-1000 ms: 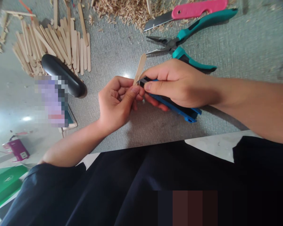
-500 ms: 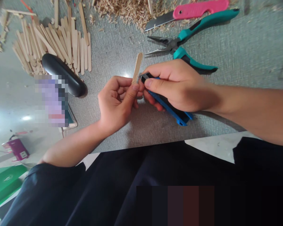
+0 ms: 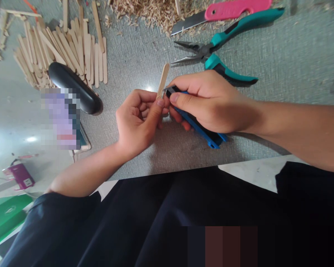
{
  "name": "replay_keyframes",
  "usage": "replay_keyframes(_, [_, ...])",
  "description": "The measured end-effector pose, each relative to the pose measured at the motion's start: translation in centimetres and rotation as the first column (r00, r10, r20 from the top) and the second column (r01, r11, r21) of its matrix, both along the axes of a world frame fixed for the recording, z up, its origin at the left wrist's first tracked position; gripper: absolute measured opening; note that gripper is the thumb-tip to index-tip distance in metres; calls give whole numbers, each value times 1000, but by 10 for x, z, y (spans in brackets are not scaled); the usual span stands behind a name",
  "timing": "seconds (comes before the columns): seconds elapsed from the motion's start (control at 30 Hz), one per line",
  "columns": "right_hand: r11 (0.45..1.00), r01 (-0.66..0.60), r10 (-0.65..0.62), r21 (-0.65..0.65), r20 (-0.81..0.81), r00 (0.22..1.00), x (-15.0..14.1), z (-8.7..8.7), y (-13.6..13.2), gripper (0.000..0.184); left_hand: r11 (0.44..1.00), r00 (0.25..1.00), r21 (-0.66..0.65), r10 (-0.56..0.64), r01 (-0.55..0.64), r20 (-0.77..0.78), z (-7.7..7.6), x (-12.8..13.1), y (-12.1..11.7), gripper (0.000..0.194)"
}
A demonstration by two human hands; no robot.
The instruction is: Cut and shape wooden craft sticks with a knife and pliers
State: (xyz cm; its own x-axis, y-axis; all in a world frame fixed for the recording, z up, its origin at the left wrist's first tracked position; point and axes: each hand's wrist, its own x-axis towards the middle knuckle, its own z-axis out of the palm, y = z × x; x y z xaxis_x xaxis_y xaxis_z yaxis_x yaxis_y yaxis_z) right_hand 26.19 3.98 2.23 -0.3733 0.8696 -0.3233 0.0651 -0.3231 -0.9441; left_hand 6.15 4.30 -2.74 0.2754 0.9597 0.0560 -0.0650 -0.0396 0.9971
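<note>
Between thumb and fingers, my left hand pinches a wooden craft stick, its rounded end pointing up and slightly right. My right hand is wrapped round a blue and black utility knife. The short blade at the knife's tip is at the right edge of the stick, just above my left thumb; whether it touches the wood I cannot tell. The stick's lower end is hidden in my left hand. Beyond my right hand lie teal-handled long-nose pliers, jaws apart.
A pile of craft sticks lies at the upper left, with a black case and a blurred-out phone below it. Wood shavings and a pink-handled saw or knife are at the top. A purple power adapter sits far left.
The knife's tail end has swung left and down, and its tip has shifted slightly away from the stick, then a little back. The stick tilted more upright, then leaned right again.
</note>
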Motion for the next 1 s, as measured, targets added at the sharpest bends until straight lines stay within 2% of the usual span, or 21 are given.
replay_keyframes(0.13, [1000,-3,3,6,30,1000,0,0,-1,31,999,1000,36,15,-16,20,-1,1,0,29])
replay_keyframes(0.27, [1000,-5,5,-4,35,999,0,1,0,34,1000,999,20,-10,9,46,-1,-1,0,25])
replay_keyframes(0.43, [1000,11,-11,-23,19,1000,0,1,0,33,1000,1000,13,-10,10,30,-3,-1,-1,30])
replay_keyframes(0.63, [1000,21,-21,-17,6,1000,0,-1,-1,28,995,1000,97,-2,4,-28,-8,-4,-1,31])
replay_keyframes(0.8, [998,-38,35,54,67,997,1,-3,-3,27,981,999,190,-31,35,-24,-6,-9,1,24])
replay_keyframes(1.0, [987,-80,69,141,81,994,1,-7,-4,28,964,998,266,24,-8,-58,0,-5,3,32])
